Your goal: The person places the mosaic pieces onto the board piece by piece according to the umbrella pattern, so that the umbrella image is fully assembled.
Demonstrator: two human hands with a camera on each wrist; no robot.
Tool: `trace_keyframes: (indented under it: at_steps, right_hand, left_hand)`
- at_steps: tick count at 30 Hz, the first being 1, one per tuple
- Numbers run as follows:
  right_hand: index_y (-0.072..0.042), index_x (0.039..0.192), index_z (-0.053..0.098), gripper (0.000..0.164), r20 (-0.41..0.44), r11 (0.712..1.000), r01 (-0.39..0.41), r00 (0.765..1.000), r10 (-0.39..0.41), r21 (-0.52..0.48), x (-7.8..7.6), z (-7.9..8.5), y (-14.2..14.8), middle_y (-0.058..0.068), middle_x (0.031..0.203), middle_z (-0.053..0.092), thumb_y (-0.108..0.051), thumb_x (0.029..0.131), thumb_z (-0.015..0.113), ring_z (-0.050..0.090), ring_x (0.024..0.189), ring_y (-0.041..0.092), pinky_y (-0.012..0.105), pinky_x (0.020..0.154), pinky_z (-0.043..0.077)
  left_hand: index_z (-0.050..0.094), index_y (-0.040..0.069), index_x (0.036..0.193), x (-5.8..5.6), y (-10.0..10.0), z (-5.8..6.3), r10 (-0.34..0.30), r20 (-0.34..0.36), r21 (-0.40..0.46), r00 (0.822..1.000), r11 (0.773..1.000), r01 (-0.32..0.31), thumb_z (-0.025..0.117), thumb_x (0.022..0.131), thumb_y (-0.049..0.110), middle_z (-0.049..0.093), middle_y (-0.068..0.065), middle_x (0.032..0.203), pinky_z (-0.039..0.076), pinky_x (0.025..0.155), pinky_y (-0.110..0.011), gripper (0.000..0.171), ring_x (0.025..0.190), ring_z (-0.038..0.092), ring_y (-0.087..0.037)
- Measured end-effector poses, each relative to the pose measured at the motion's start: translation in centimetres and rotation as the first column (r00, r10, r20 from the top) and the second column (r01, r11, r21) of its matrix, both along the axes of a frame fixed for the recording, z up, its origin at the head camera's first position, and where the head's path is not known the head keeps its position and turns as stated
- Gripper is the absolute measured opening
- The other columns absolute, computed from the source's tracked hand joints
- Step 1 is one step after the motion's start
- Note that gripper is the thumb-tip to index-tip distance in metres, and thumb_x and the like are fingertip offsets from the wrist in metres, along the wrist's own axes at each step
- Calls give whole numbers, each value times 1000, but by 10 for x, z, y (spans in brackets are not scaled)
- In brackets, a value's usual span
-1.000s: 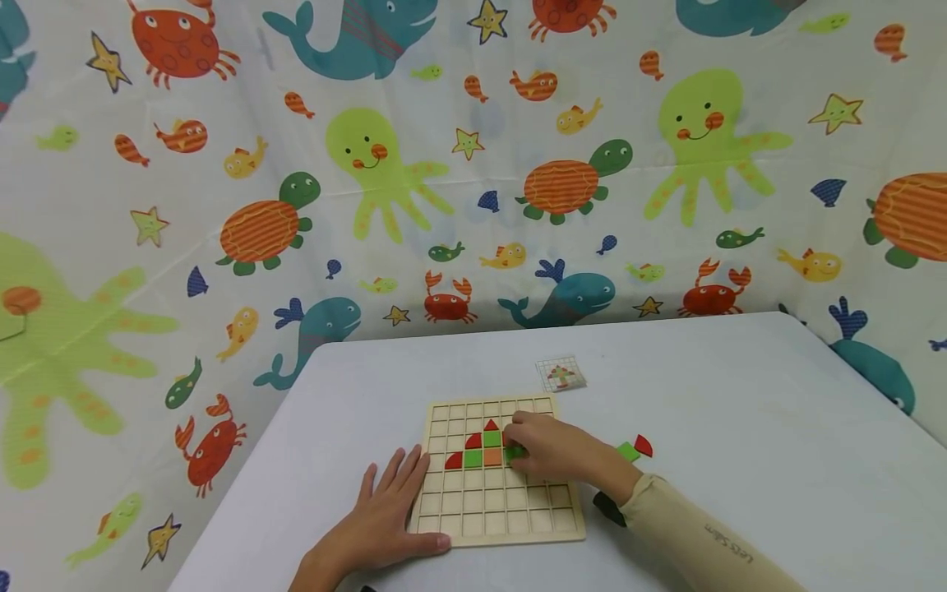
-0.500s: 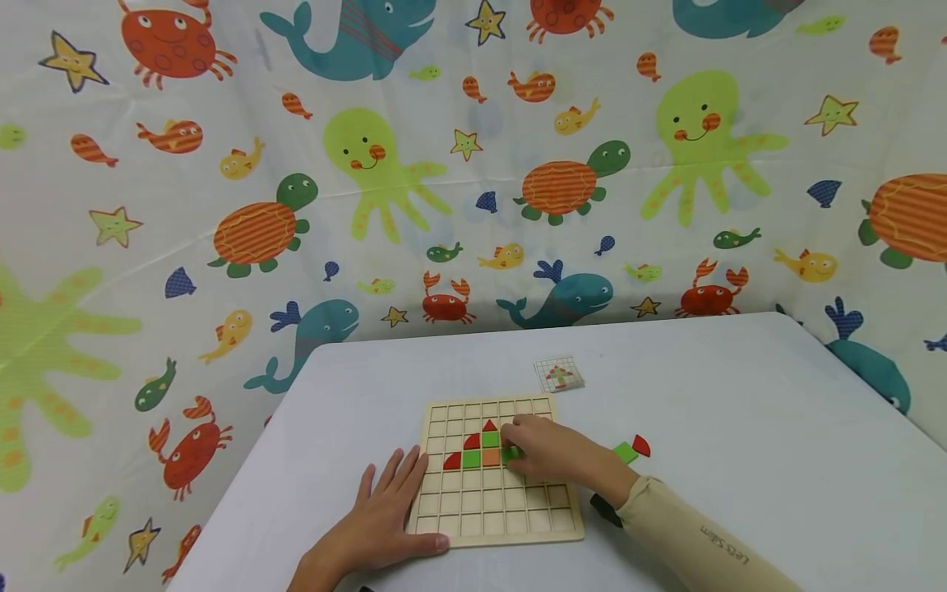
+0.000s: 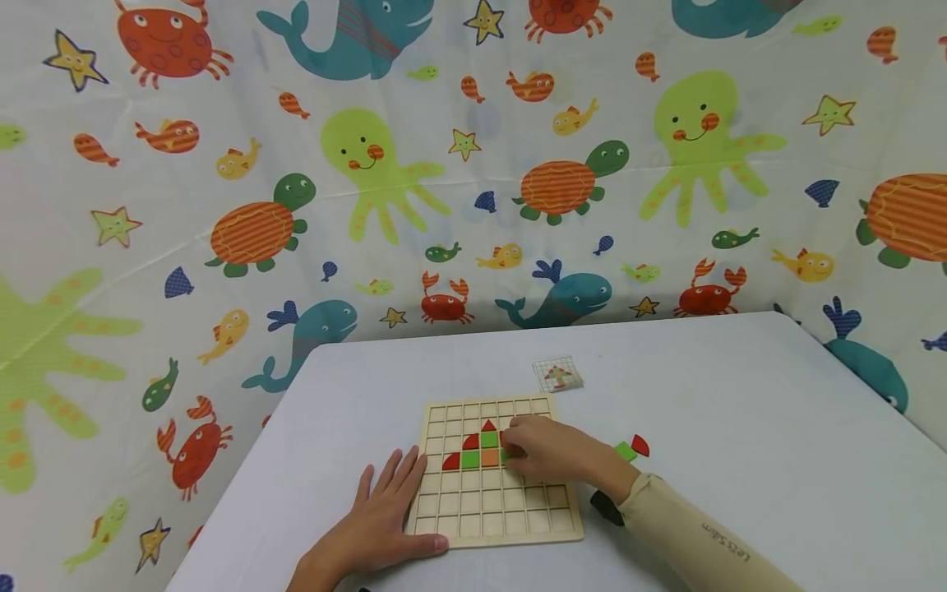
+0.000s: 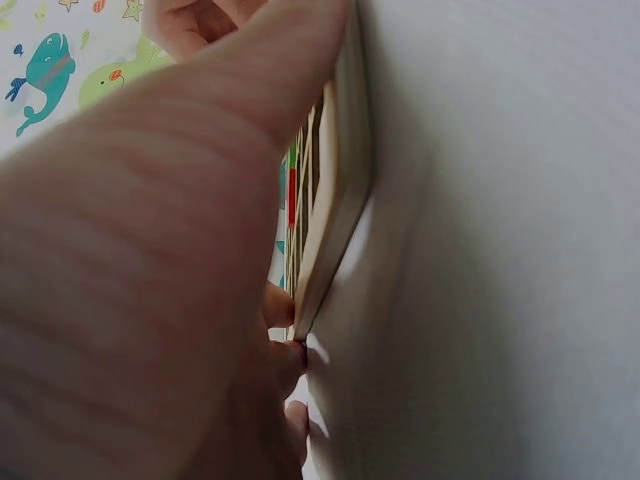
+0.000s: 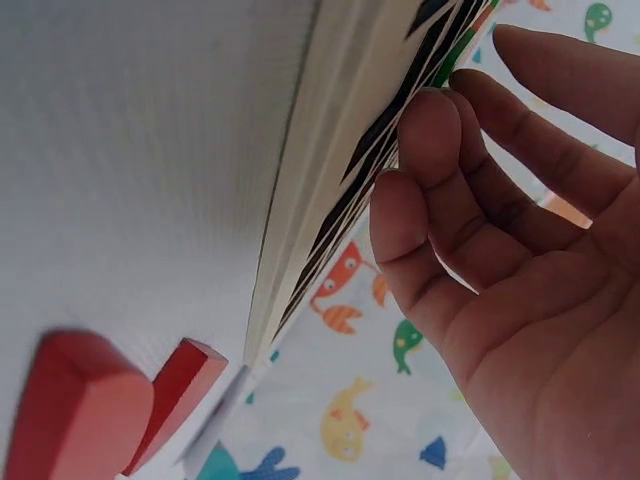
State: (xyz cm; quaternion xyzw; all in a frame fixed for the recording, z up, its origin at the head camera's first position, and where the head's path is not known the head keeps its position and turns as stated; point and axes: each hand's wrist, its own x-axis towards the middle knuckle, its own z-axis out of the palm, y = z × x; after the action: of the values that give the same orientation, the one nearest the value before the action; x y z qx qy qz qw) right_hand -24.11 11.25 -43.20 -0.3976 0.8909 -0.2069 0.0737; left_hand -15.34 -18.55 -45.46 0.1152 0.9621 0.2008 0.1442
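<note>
A wooden grid board (image 3: 482,524) lies on the white table. Set in its squares are red quarter-round blocks (image 3: 452,461), green square blocks (image 3: 470,460), an orange square block (image 3: 491,457) and a red triangle block (image 3: 488,426) at the top. My left hand (image 3: 381,514) lies with spread, straight fingers along the board's left edge, thumb at the near corner. With bent fingers, my right hand (image 3: 551,448) pinches a green block (image 3: 505,457) just right of the orange one; the hand covers most of it. In the right wrist view the fingertips (image 5: 428,130) are close over the board.
Behind the board lies a small pattern card (image 3: 558,375). To the right are a loose green block (image 3: 625,450) and a red quarter-round block (image 3: 640,446); a dark object (image 3: 607,508) shows under the right wrist. A sea-animal curtain (image 3: 473,189) hangs behind the table.
The right fingers have shifted slightly over the green block, so less of it shows. The left hand keeps its place on the board; the head view has drifted a little.
</note>
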Motion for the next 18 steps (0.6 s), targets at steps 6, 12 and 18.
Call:
trace_keyframes:
  at_steps: [6, 12, 18]
  right_hand:
    - [-8, 107, 79, 9, 30, 999, -44, 999, 44, -27, 2, 9, 6, -5, 91, 60, -10, 98, 78, 51, 84, 9, 26, 73, 48]
    - [-9, 126, 76, 30, 63, 1000, 5, 998, -3, -24, 2, 13, 9, -1, 110, 65, -11, 95, 78, 57, 93, 11, 31, 84, 56]
    - [-14, 146, 64, 58, 99, 997, 79, 992, -78, -3, 7, 16, 13, 4, 134, 60, -22, 93, 85, 57, 115, 23, 47, 101, 55]
  left_hand:
    - [26, 8, 171, 1, 0, 2, 6, -3, -9, 1000, 1000, -6, 76, 76, 80, 14, -13, 179, -10, 123, -69, 129, 164, 2, -38]
    - [26, 8, 170, 2, 0, 1, -11, -6, 5, 1000, 1000, 11, 75, 77, 81, 15, -14, 178, -9, 122, -71, 128, 164, 3, -39]
    - [27, 7, 170, 3, -1, 0, -21, -9, 2, 1000, 1000, 21, 74, 77, 82, 16, -14, 178, -9, 122, -71, 129, 163, 3, -40]
